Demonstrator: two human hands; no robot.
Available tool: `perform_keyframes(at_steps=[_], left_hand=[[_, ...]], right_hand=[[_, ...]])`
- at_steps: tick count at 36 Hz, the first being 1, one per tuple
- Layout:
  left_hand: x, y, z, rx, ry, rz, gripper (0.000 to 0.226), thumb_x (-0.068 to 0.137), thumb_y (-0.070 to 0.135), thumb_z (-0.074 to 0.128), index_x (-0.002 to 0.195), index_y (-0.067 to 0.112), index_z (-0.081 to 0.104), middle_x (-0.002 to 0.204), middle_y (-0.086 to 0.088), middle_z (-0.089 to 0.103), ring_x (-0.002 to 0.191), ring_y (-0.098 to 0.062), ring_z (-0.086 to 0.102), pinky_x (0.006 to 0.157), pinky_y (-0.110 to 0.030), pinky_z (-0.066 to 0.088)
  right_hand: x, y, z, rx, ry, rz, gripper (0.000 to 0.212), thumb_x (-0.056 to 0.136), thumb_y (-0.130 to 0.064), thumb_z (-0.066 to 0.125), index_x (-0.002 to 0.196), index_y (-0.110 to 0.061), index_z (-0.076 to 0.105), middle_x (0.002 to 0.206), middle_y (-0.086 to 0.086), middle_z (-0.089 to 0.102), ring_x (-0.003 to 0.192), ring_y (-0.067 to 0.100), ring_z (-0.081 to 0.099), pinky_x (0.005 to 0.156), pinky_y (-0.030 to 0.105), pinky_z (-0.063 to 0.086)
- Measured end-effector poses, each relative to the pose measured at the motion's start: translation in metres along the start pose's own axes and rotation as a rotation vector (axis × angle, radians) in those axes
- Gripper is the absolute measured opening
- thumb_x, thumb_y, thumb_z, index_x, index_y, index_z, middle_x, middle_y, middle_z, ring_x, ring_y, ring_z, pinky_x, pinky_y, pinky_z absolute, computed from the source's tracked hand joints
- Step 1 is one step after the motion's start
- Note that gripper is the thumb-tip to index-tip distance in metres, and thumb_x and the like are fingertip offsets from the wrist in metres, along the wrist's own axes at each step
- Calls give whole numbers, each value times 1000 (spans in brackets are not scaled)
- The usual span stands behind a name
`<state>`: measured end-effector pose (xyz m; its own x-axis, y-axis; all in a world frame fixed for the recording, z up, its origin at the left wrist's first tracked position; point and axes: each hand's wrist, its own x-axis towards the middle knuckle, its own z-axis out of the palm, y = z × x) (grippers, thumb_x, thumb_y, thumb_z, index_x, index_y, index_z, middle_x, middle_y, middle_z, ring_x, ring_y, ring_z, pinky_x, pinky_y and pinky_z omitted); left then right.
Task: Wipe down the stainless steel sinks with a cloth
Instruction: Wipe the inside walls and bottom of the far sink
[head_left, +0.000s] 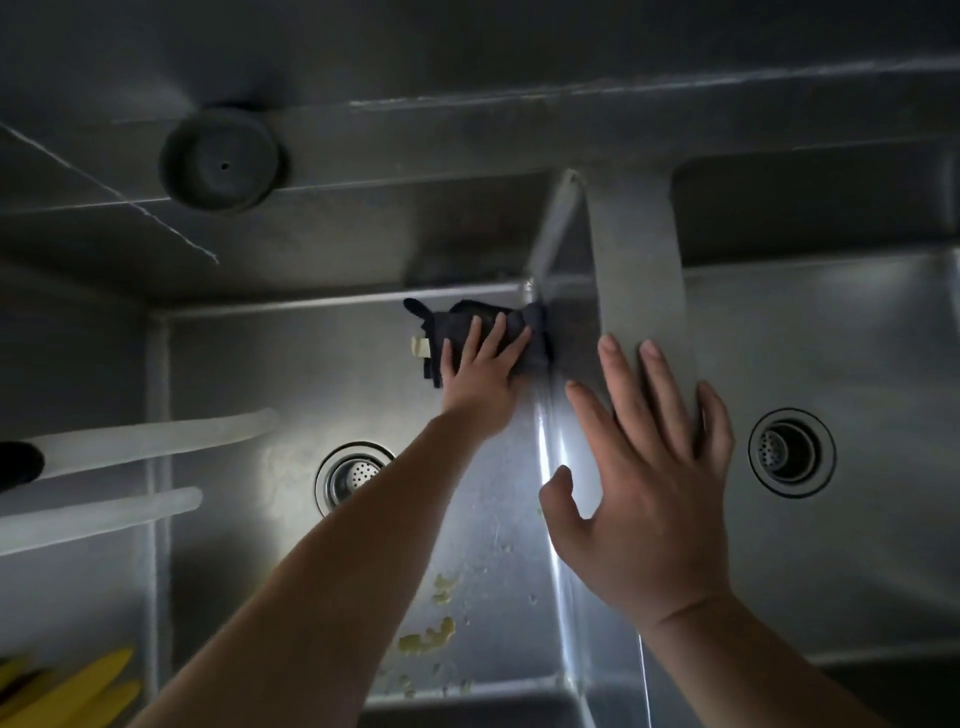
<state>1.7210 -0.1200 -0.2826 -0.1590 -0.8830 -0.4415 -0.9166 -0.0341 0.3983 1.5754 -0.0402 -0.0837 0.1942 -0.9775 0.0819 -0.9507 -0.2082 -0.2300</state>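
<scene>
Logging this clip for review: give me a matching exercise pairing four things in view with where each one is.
Things:
1. cloth
2. right hand
3. yellow food scraps
4. black plug

Places:
A. on the ledge behind the sinks
B. on the divider between the two sinks
C. pressed into the far right corner of the left sink by the left hand
D. on the left sink's floor, near the front

Pairs: 1-C, 2-B, 3-D, 4-A
</scene>
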Motion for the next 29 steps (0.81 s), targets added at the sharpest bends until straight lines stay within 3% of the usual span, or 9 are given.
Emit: perform_keyframes(at_steps=[4, 8, 13, 15, 18, 20, 22, 27, 29], left_hand=[[-45, -29, 6, 215, -100, 255, 57, 102, 49, 31, 154, 49, 7, 166, 11, -1, 153, -22, -5, 120, -59, 2], [-106, -56, 26, 336, -236, 452, 53, 101, 53, 27, 152, 52, 11, 166, 11, 1, 154, -25, -4, 119, -56, -5], [-162, -55, 41, 229, -323, 404, 51, 101, 50, 28, 152, 52, 19, 165, 17, 1, 152, -15, -12, 117, -49, -20], [-165, -42, 37, -9, -218, 244, 49, 100, 46, 37, 148, 48, 34, 162, 18, 22, 152, -9, 0, 122, -46, -9], [-150, -11, 11, -737, 18, -144, 33, 93, 36, 52, 123, 32, 66, 132, 8, 63, 135, -18, 48, 116, -45, 30], [-129, 5, -15, -1200, 171, -341, 30, 94, 27, 55, 120, 26, 69, 123, 9, 69, 124, -17, 59, 107, -40, 44], [-101, 13, -36, -1366, 361, -503, 35, 95, 22, 55, 128, 25, 65, 120, 7, 71, 119, -18, 62, 103, -38, 49], [-28, 31, -62, -934, 458, -316, 40, 97, 17, 53, 137, 17, 55, 117, 1, 69, 110, -3, 62, 92, -15, 46], [5, 38, -59, -645, 348, -193, 47, 98, 22, 52, 144, 19, 49, 138, -3, 60, 129, -15, 53, 108, -28, 40]], right_hand=[[1, 0, -1, -9, -15, 2, 57, 77, -35, 56, 129, -14, 62, 161, 3, 31, 151, 27, 24, 116, 61, 18], [1, -1, 0, -3, -24, -1, 54, 78, -36, 57, 128, -13, 63, 161, 3, 31, 151, 27, 23, 116, 62, 18], [0, -1, 0, -25, -31, 3, 55, 78, -34, 56, 129, -13, 62, 161, 4, 31, 151, 28, 23, 115, 62, 19], [1, -2, 2, -31, -28, 7, 55, 78, -34, 57, 129, -14, 62, 161, 4, 31, 151, 28, 23, 115, 62, 19], [0, -2, 3, -36, -24, 8, 56, 78, -36, 58, 129, -14, 61, 162, 4, 30, 151, 28, 22, 115, 62, 19], [0, -3, 3, -46, -28, 6, 57, 78, -37, 59, 130, -14, 61, 162, 4, 29, 151, 28, 22, 115, 62, 18], [0, -4, 2, -50, -33, 9, 57, 77, -36, 58, 130, -14, 61, 162, 4, 29, 151, 28, 22, 116, 61, 18], [2, -6, -1, -57, -41, 26, 57, 75, -32, 59, 129, -14, 61, 162, 4, 30, 151, 28, 22, 116, 60, 17], [1, -6, -1, -61, -36, 29, 57, 75, -31, 59, 129, -14, 60, 161, 4, 31, 151, 28, 23, 116, 60, 17]])
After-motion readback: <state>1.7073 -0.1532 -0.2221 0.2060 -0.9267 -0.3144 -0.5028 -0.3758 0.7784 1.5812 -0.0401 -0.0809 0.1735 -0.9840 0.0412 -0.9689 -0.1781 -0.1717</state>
